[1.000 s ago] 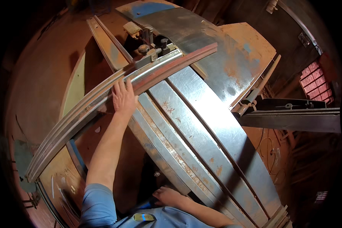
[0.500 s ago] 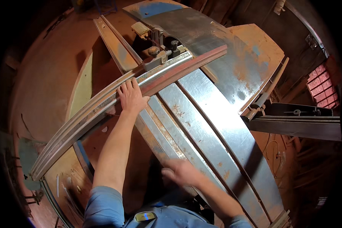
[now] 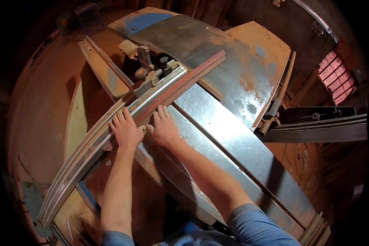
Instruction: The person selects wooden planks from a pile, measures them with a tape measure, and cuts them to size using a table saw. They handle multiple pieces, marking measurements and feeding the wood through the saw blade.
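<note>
A long reddish wooden strip (image 3: 183, 85) lies along an aluminium fence rail (image 3: 74, 165), across the metal saw table (image 3: 207, 112). My left hand (image 3: 125, 129) rests on the rail near the strip's near end, fingers spread and laid over it. Beside it, my right hand (image 3: 165, 128) presses against the near side of the strip with its fingers stretched out. The two thumbs almost meet. The strip's near end is partly hidden by my hands.
Behind the fence sits a clamp-like fitting with black knobs (image 3: 152, 67). A wide rust-stained metal plate (image 3: 192, 41) spreads beyond the strip. At right are a round bar (image 3: 270, 117) and a dark beam (image 3: 315, 133). Wooden pieces (image 3: 313, 231) stand at lower right.
My right hand has moved up and forward from near my body onto the wooden strip. My left hand stays on the rail. The whole view has shifted slightly, with the strip now further left.
</note>
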### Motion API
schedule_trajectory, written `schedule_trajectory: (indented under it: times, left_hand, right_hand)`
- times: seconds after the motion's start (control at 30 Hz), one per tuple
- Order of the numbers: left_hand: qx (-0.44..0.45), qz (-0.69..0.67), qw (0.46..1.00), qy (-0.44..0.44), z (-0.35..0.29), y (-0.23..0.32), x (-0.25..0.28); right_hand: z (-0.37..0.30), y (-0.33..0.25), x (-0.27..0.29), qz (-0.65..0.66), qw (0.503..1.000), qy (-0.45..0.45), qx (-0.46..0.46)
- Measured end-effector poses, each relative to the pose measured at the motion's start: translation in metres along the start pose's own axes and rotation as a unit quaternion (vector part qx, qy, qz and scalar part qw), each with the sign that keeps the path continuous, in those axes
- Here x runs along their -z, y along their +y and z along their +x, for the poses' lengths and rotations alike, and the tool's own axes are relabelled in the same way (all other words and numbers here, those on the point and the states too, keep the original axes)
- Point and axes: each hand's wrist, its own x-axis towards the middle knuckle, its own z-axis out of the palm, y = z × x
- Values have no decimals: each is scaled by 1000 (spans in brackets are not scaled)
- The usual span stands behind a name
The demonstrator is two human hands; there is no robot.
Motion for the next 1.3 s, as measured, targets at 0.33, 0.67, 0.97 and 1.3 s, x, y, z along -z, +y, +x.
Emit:
schedule_trajectory:
  times: [0.33, 0.67, 0.97, 1.3]
  left_hand:
    - [6, 7, 1000, 1, 11, -4, -17]
    - [11, 19, 1000, -6, 19, -3, -29]
    - [11, 18, 1000, -8, 24, -5, -37]
    - [18, -9, 999, -28, 35, -10, -44]
  right_hand:
    - [16, -1, -6, -3, 1000, -11, -25]
    - [25, 7, -8, -2, 999, -33, -28]
    - [32, 12, -15, -9, 998, -52, -27]
    - [38, 67, 27, 82, 994, -22, 67]
